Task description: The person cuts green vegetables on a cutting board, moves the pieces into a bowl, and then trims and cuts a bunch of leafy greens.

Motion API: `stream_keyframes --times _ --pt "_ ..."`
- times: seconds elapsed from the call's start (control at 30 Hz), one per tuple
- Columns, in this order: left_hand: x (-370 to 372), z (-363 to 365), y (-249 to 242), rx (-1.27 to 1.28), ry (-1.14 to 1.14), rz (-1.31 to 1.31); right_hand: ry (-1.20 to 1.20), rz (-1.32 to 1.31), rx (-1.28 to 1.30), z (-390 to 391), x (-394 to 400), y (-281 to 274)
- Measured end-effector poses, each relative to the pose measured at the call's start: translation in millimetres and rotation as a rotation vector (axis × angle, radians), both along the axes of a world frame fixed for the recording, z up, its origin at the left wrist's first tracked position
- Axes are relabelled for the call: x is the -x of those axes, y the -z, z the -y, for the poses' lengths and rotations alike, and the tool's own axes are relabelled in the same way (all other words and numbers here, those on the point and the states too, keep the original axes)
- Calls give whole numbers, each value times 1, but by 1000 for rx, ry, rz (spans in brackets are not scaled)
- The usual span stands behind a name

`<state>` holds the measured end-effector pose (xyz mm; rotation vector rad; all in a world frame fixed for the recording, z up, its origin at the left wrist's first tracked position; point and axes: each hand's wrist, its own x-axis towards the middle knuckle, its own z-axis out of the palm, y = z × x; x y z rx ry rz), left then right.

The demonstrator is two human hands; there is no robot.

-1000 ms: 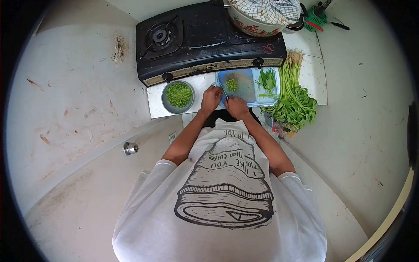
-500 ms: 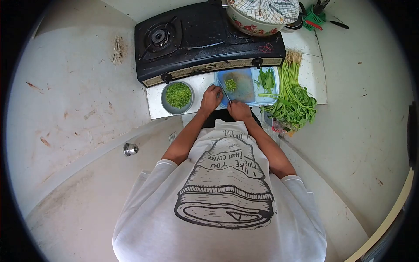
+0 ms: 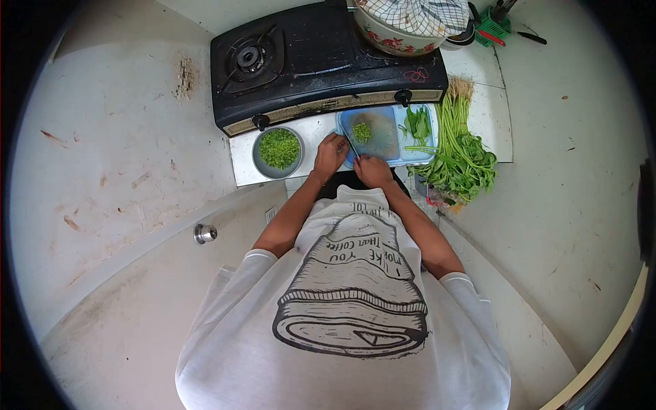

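My right hand (image 3: 373, 171) is closed round the handle of a knife (image 3: 353, 147), whose thin blade points up and left over the left side of a blue board or tray (image 3: 384, 145). Beside the blade, my left hand (image 3: 331, 154) is curled with its fingertips near the knife edge; whatever it pinches is hidden. A small heap of chopped greens (image 3: 361, 132) lies just past the blade. Cut leaves (image 3: 417, 126) rest in the tray's right part. To the left of my left hand stands a grey bowl (image 3: 255, 158) full of finely chopped greens (image 3: 279, 149).
Behind the tray is a black two-burner stove (image 3: 314, 55) bearing a floral pot (image 3: 393, 42) topped with a checked cloth (image 3: 417, 15). A bunch of leafy greens (image 3: 465, 150) with roots lies at the right. A green basket (image 3: 493, 26) of utensils sits at the back right corner.
The knife blade has tilted or shifted very slightly beside my left fingers. Both hands stay in almost the same place, and the chopped heap looks about the same.
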<state>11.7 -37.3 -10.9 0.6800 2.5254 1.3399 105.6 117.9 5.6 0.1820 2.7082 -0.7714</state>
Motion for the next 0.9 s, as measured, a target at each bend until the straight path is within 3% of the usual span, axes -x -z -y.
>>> stream_keyframes --times 0.5,0.9 --pt "-4 0 0 -49 -45 24 -55 24 -31 -2 4 4" --pt "-5 2 4 -36 -24 -2 77 -11 -23 -1 8 7"
